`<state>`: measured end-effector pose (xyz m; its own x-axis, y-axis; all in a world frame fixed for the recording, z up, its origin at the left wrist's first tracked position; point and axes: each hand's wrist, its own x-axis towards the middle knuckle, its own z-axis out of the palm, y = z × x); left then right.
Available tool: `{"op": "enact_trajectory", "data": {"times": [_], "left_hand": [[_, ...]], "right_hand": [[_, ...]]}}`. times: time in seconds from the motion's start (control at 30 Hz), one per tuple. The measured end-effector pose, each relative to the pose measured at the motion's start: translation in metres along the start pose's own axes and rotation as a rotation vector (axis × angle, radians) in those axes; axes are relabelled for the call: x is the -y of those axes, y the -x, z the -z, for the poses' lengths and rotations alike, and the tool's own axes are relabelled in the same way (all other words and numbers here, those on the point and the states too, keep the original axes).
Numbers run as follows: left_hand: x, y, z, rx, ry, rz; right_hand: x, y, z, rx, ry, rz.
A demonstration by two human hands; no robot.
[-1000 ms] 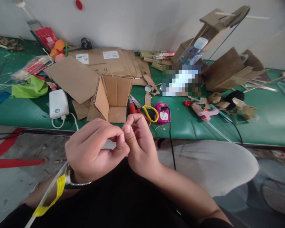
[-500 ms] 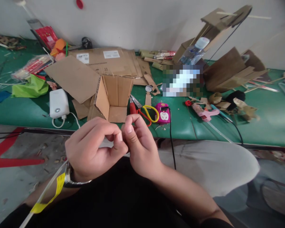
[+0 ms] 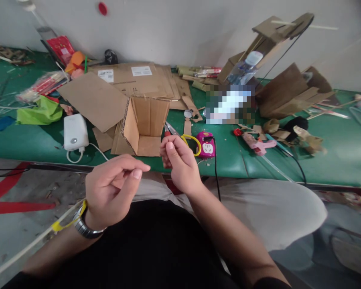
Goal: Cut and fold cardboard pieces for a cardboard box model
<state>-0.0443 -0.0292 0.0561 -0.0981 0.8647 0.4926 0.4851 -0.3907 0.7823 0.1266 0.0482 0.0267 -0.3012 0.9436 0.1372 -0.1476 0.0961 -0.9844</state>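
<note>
My left hand hovers above my lap, in front of the bench edge. Its thumb presses toward the index finger in a pinch, and anything between them is too small to make out. Close by on the right, my right hand has its fingers curled and the thumb laid on the index finger; what it may hold is hidden. A gap separates the two hands. Just beyond them stands an open-fronted cardboard box. Scissors with a yellow handle lie partly behind my right hand.
On the green bench are a magenta power socket, a pink glue gun, a white power bank and flat cardboard sheets. A plastic bottle and a cardboard structure stand at the back right.
My hands were together with fingertips meeting; now they have parted. The left has moved slightly down and left, the right a little up, covering the scissors' red handle.
</note>
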Motion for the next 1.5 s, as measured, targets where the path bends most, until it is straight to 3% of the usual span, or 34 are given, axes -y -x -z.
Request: {"op": "enact_trajectory", "data": {"times": [0.13,0.2,0.3,0.43,0.6,0.8,1.03,1.23,1.5], "left_hand": [[0.019,0.006,0.004,-0.029,-0.124,-0.019],[0.031,0.009,0.006,-0.069,-0.229,-0.048],[0.056,0.012,0.009,-0.106,-0.413,-0.081],[0.095,0.011,0.008,-0.047,-0.608,-0.069],[0.123,0.000,-0.005,0.166,-0.723,-0.038],[0.122,-0.004,-0.021,0.354,-0.728,-0.052],[0.123,-0.002,-0.027,0.365,-0.749,0.001],[0.124,-0.003,-0.028,0.370,-0.757,0.022],[0.124,-0.007,-0.020,0.400,-0.719,0.002]], "right_hand": [[-0.027,-0.017,0.015,0.032,0.811,0.271],[-0.043,-0.020,0.015,0.143,1.007,0.298],[-0.064,-0.018,0.008,0.303,1.124,0.303],[-0.077,-0.019,0.002,0.378,1.169,0.290],[-0.076,-0.026,0.005,0.392,1.180,0.280],[-0.075,-0.029,0.004,0.386,1.169,0.295],[-0.077,-0.026,0.002,0.380,1.202,0.309],[-0.087,-0.024,0.009,0.343,1.096,0.359],[-0.071,-0.028,0.010,0.424,1.124,0.339]]}}
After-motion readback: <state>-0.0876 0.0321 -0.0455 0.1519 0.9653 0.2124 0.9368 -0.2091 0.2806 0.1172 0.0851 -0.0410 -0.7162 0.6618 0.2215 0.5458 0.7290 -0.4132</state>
